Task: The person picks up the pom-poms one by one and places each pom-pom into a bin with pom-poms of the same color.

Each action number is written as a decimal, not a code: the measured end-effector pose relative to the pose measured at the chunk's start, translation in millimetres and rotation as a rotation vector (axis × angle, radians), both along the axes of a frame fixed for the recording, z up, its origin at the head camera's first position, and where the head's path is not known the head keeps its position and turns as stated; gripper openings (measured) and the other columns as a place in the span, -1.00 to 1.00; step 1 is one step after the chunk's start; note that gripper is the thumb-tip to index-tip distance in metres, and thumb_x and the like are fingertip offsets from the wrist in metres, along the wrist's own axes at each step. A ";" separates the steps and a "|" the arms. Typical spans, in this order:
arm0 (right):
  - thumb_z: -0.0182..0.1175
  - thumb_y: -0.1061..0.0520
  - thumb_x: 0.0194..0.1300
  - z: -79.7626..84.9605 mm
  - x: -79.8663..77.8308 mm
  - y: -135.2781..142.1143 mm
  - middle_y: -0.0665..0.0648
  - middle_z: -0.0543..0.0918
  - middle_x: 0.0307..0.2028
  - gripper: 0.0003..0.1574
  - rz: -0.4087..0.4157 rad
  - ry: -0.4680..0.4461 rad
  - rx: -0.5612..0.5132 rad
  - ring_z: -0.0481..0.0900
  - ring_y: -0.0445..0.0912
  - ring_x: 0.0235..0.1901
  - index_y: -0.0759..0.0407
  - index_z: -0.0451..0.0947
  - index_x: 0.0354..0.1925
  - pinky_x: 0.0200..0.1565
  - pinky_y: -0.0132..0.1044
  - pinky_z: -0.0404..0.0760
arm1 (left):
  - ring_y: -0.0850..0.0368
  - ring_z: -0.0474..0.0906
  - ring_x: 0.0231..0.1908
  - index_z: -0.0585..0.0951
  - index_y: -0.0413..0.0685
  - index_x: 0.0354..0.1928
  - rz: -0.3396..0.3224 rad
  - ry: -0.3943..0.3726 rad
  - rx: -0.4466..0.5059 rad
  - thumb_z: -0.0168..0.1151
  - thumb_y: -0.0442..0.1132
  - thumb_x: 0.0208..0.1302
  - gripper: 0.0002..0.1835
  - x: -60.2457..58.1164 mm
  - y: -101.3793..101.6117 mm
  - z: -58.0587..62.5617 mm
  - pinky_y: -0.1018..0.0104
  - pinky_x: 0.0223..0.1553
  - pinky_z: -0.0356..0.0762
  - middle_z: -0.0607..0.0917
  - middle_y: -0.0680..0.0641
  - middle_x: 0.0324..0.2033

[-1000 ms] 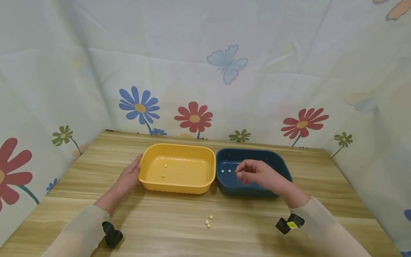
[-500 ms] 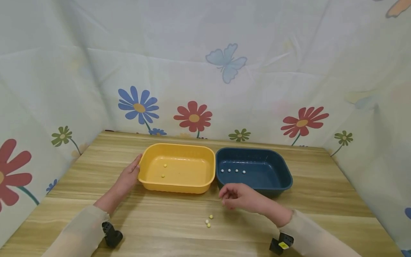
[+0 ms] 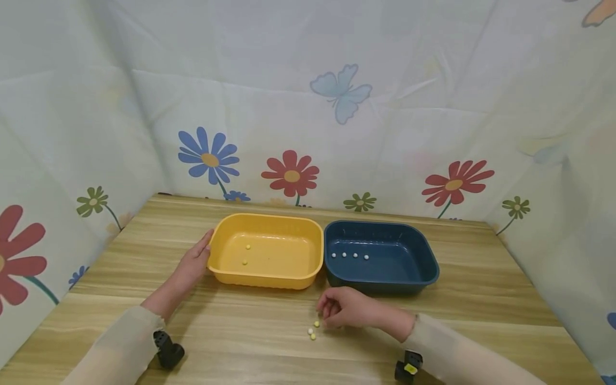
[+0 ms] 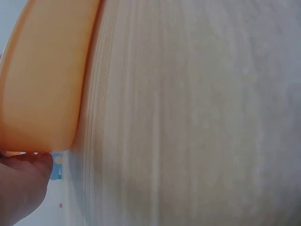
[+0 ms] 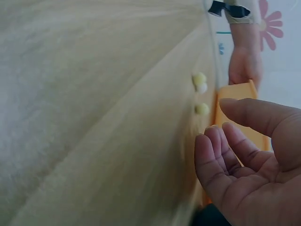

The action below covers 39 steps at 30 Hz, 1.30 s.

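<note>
My left hand lies along the left end of a yellow plastic tub, its fingers extended against the outer wall. In the left wrist view, fingertips touch the tub's end. Just right of three small balls on the table hovers my right hand, fingers loosely bent and thumb apart, with nothing between them. The nearest ball is yellow; a white ball and another yellow ball sit together nearer the front. The right wrist view shows the near yellow ball just beyond the thumb tip.
A dark blue tub stands right beside the yellow one, with several white balls in a row on its floor. Two yellow balls lie inside the yellow tub. A flowered cloth hangs behind the wooden table.
My right hand has moved from over the blue tub toward the front left, down to the loose balls. More white balls show in the blue tub. My left hand has stayed put.
</note>
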State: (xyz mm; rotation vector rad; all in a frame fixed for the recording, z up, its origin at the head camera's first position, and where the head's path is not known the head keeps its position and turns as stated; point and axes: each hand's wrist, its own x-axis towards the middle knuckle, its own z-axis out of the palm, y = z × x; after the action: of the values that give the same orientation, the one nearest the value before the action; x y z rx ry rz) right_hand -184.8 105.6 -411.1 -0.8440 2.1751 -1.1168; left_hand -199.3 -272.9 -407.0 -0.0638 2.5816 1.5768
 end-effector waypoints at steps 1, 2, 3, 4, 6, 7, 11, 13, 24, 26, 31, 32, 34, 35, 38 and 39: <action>0.36 0.35 0.09 -0.8 0.1 -0.9 0.01 0.60 -0.44 -0.75 0.005 0.006 0.010 0.48 -0.34 -0.48 0.35 0.58 -0.20 -0.45 -0.59 0.50 | -0.31 -0.34 0.54 -0.21 -0.17 0.55 -0.001 0.003 -0.004 -0.42 -0.19 0.62 -0.41 -0.2 -0.1 0.1 -0.22 0.56 -0.26 -0.24 -0.25 0.55; 0.36 0.35 0.09 -1.5 0.2 -1.8 0.00 0.60 -0.45 -0.76 0.011 0.015 0.020 0.48 -0.34 -0.48 0.34 0.59 -0.21 -0.44 -0.59 0.49 | -0.31 -0.34 0.54 -0.21 -0.18 0.55 -0.001 0.005 -0.006 -0.42 -0.18 0.62 -0.41 -0.7 -0.4 0.2 -0.22 0.56 -0.26 -0.24 -0.25 0.55; 0.36 0.35 0.09 -2.1 0.3 -2.6 0.00 0.60 -0.45 -0.77 0.016 0.026 0.029 0.47 -0.35 -0.48 0.33 0.60 -0.22 -0.43 -0.59 0.49 | -0.31 -0.34 0.54 -0.21 -0.18 0.55 -0.001 0.006 -0.007 -0.42 -0.18 0.62 -0.41 -0.6 -0.4 0.0 -0.22 0.56 -0.26 -0.24 -0.25 0.55; 0.36 0.35 0.09 -2.7 0.4 -3.4 -0.01 0.60 -0.45 -0.78 0.019 0.034 0.038 0.47 -0.36 -0.48 0.32 0.60 -0.23 -0.43 -0.59 0.49 | -0.30 -0.34 0.55 -0.21 -0.19 0.55 -0.002 0.007 -0.005 -0.41 -0.19 0.62 -0.41 -0.7 -0.6 0.1 -0.22 0.56 -0.26 -0.24 -0.24 0.55; 0.37 0.35 0.09 -3.3 0.8 -4.8 -0.02 0.60 -0.46 -0.79 0.021 0.053 0.054 0.47 -0.37 -0.48 0.30 0.61 -0.25 -0.42 -0.59 0.49 | -0.31 -0.34 0.55 -0.21 -0.19 0.55 -0.001 0.010 -0.006 -0.41 -0.18 0.62 -0.41 -0.7 -0.8 0.0 -0.22 0.56 -0.26 -0.24 -0.25 0.55; 0.37 0.35 0.09 -3.2 1.1 -5.5 -0.02 0.60 -0.46 -0.80 0.020 0.062 0.061 0.46 -0.37 -0.49 0.30 0.62 -0.25 -0.42 -0.58 0.49 | -0.31 -0.33 0.55 -0.20 -0.19 0.55 0.001 0.011 -0.006 -0.41 -0.19 0.62 -0.41 -0.4 -0.7 0.1 -0.22 0.56 -0.26 -0.23 -0.25 0.55; 0.38 0.33 0.08 -3.3 2.4 -8.0 -0.05 0.58 -0.48 -0.82 0.013 0.088 0.084 0.44 -0.37 -0.49 0.26 0.62 -0.28 -0.42 -0.57 0.47 | -0.31 -0.33 0.55 -0.20 -0.19 0.55 0.004 0.010 -0.006 -0.41 -0.19 0.62 -0.41 0.2 -0.7 0.5 -0.23 0.56 -0.26 -0.23 -0.25 0.55; 0.38 0.33 0.08 -3.3 3.4 -9.2 -0.06 0.56 -0.50 -0.83 0.010 0.096 0.092 0.42 -0.37 -0.50 0.25 0.62 -0.30 -0.42 -0.57 0.45 | -0.31 -0.34 0.54 -0.21 -0.18 0.55 0.003 0.009 -0.007 -0.42 -0.20 0.61 -0.41 0.6 -0.5 1.0 -0.23 0.56 -0.27 -0.24 -0.26 0.55; 0.35 0.34 0.05 -0.9 8.6 -14.1 -0.12 0.48 -0.56 -0.87 0.001 0.164 0.117 0.35 -0.39 -0.55 0.20 0.61 -0.39 -0.47 -0.58 0.35 | -0.31 -0.34 0.54 -0.21 -0.18 0.55 0.000 0.006 -0.007 -0.41 -0.22 0.61 -0.41 -0.5 -0.8 -0.8 -0.23 0.56 -0.27 -0.24 -0.25 0.55; 0.36 0.33 0.06 -0.5 7.3 -13.8 -0.11 0.50 -0.56 -0.88 0.006 0.169 0.122 0.36 -0.39 -0.54 0.20 0.62 -0.39 -0.46 -0.58 0.38 | -0.32 -0.33 0.54 -0.20 -0.19 0.55 0.002 0.007 -0.007 -0.41 -0.22 0.61 -0.41 -0.8 -0.4 -0.8 -0.23 0.56 -0.26 -0.24 -0.26 0.55; 0.38 0.30 0.09 3.9 3.2 -13.2 -0.07 0.56 -0.53 -0.89 0.024 0.137 0.134 0.41 -0.37 -0.52 0.20 0.62 -0.39 -0.43 -0.55 0.44 | -0.30 -0.33 0.55 -0.20 -0.19 0.55 0.004 0.010 -0.008 -0.41 -0.23 0.61 -0.41 -1.1 0.6 -1.2 -0.22 0.56 -0.26 -0.23 -0.25 0.55; 0.38 0.30 0.09 5.8 2.9 -13.5 -0.07 0.57 -0.53 -0.90 0.027 0.128 0.137 0.41 -0.36 -0.51 0.19 0.63 -0.38 -0.43 -0.55 0.44 | -0.30 -0.34 0.55 -0.21 -0.19 0.55 0.003 0.008 -0.007 -0.41 -0.23 0.61 -0.41 -1.2 0.6 -1.4 -0.22 0.56 -0.27 -0.24 -0.25 0.55; 0.37 0.29 0.11 9.2 1.5 -14.0 -0.08 0.58 -0.52 -0.91 0.042 0.118 0.144 0.43 -0.36 -0.51 0.18 0.63 -0.38 -0.43 -0.55 0.44 | -0.30 -0.35 0.55 -0.21 -0.19 0.55 -0.003 0.011 -0.006 -0.42 -0.22 0.62 -0.41 -0.8 0.3 -1.9 -0.22 0.56 -0.27 -0.24 -0.25 0.56; 0.36 0.28 0.12 11.7 0.9 -14.4 -0.08 0.59 -0.52 -0.92 0.048 0.109 0.146 0.44 -0.36 -0.52 0.17 0.63 -0.37 -0.44 -0.55 0.45 | -0.30 -0.35 0.55 -0.22 -0.19 0.55 -0.006 0.011 -0.002 -0.43 -0.21 0.62 -0.41 -0.7 0.3 -1.8 -0.23 0.56 -0.28 -0.25 -0.25 0.55; 0.33 0.28 0.16 20.5 -2.4 -16.4 -0.09 0.60 -0.52 -0.93 0.061 0.081 0.160 0.47 -0.33 -0.55 0.13 0.64 -0.35 -0.47 -0.54 0.48 | -0.30 -0.36 0.55 -0.22 -0.19 0.55 -0.006 0.013 0.002 -0.43 -0.20 0.62 -0.41 0.2 0.1 -1.3 -0.23 0.56 -0.28 -0.25 -0.24 0.56; 0.32 0.28 0.18 24.2 -3.7 -17.3 -0.08 0.61 -0.52 -0.93 0.064 0.076 0.161 0.48 -0.31 -0.56 0.12 0.64 -0.34 -0.47 -0.53 0.50 | -0.30 -0.35 0.55 -0.22 -0.19 0.55 -0.004 0.013 0.001 -0.43 -0.19 0.62 -0.41 0.6 0.0 -0.9 -0.23 0.56 -0.27 -0.25 -0.24 0.56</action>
State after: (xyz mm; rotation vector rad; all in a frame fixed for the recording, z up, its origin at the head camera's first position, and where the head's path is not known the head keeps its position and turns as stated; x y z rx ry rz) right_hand -188.5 88.4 -387.0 -0.8899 2.2488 -0.8779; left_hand -198.7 -272.8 -407.9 -0.0489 2.5891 1.5826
